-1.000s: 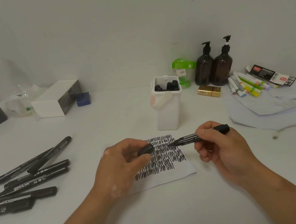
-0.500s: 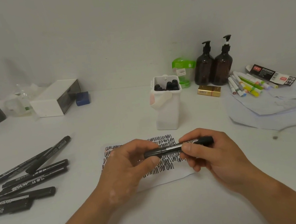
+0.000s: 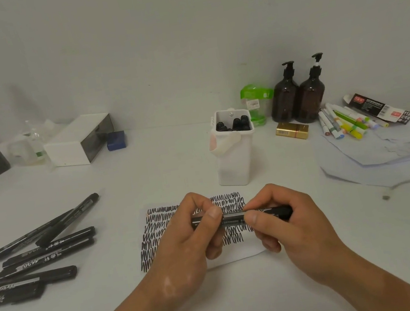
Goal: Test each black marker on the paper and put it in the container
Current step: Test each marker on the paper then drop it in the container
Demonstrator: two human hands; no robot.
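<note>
Both hands hold one slim black marker (image 3: 232, 218) level, just in front of the tall white plastic container (image 3: 235, 161) (black caps show in its mouth). The left hand (image 3: 185, 243) pinches its left end with thumb and curled fingers. The right hand (image 3: 286, 225) curls round its right end. Beneath lies the scribbled white paper sheet (image 3: 156, 226); loose black markers (image 3: 45, 253) lie well left of the container.

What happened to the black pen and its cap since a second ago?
The left hand pushed the small black cap onto the slim black marker, which the right hand slid leftward to meet it. Both hands now pinch the closed marker above the scribbled white paper. The loose black markers at the left and the tall white plastic container stayed put.
</note>
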